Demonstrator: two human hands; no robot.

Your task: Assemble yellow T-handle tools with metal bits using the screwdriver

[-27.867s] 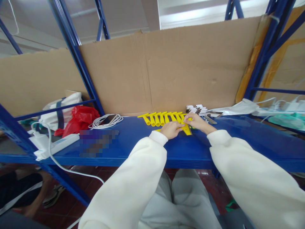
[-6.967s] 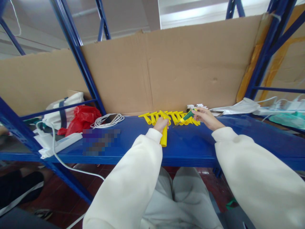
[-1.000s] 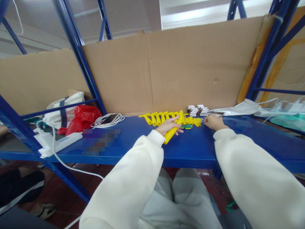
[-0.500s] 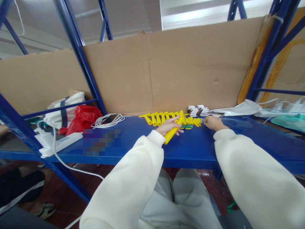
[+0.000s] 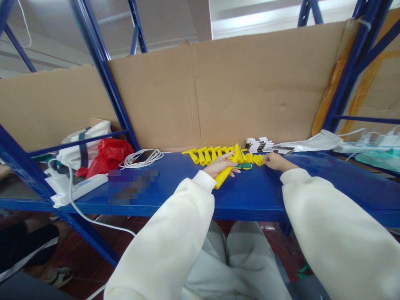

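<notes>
The grip of the left hand (image 5: 220, 165) is closed around a yellow plastic T-shaped piece with a tubular handle (image 5: 222, 178), its crosspiece pointing far and its tube slanting near and to the left. This piece is near the middle of the blue metal counter (image 5: 250, 198), and whether its tube touches the surface cannot be told. The right hand (image 5: 275, 161) is to the right with fingers curled inward, fingertips just beside a cluster of small yellow plastic parts (image 5: 258, 160); whether its grip pinches anything cannot be told. Between the hands, just right of the left fingers, lies a green-and-yellow tool handle (image 5: 244, 166). On the far side, left of the held piece, a row of yellow T-shaped pieces (image 5: 207, 155) lies side by side, tubes toward the near edge. A stack of small white-and-dark blocks (image 5: 260, 145) is beyond the small parts, against a tall brown cardboard panel (image 5: 237, 91). Farther right lies a crumpled white sheet-like bag (image 5: 318, 142). To the left are a coiled white cable (image 5: 131, 161) around a dark flat object (image 5: 146, 155), a red plastic bag (image 5: 108, 155) and a white power strip (image 5: 83, 188).
</notes>
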